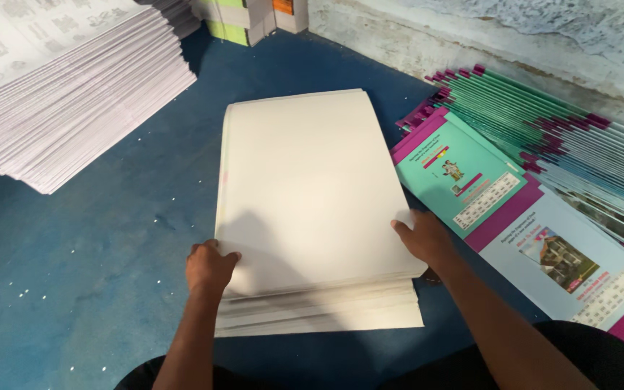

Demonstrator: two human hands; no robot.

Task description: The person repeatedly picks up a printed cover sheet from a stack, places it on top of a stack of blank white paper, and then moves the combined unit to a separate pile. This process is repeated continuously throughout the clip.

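Observation:
A thick stack of blank white sheets (305,188) lies on the blue floor (95,245) in front of me. My left hand (209,266) grips the stack's near left corner, thumb on top of the upper sheets. My right hand (423,238) presses on the near right edge, fingers curled over the top sheets. The upper part of the stack is lifted slightly off the lower sheets at the near edge.
A tall pile of printed white sheets (59,94) sits at the far left. Teal and magenta printed covers (543,159) fan out on the right, against a rough wall (514,36). Coloured boxes (250,18) stand at the back.

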